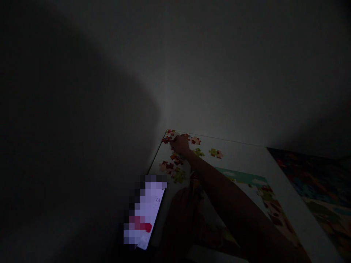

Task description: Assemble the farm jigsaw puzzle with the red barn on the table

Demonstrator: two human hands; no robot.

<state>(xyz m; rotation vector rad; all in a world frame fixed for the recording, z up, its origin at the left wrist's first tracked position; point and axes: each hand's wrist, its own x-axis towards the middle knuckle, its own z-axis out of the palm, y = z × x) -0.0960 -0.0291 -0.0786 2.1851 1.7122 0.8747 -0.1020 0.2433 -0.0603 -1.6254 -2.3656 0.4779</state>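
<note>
Many loose puzzle pieces [178, 175] lie on the white table [242, 150], in the centre of the frame, and most of them are around the right hand [181, 145]. This hand is near the far corner of the table, with the fingers bent down and close together. Just beside the fingertips, on their left side, there is a dark red piece [166, 140]; I cannot tell if the fingers hold it or only touch it. Some pieces lie to the right of this hand, and others below it, between the two hands.

The left hand [182, 197] is in the lower centre, very dark. Its fingers point upward in the frame, near the green pieces, but I cannot tell how far it is open or if it has something in it.

The partly joined puzzle [276, 215] lies in the lower right, with a blue-green strip on its upper edge. The right forearm crosses in front of it and hides a part; the left hand is near its left side. A lit phone [155, 208] is in the lower left, tilted, its screen partly blurred. A dark colourful picture [318, 186] is at the right edge. Behind the table stands the grey wall [219, 73].
</note>
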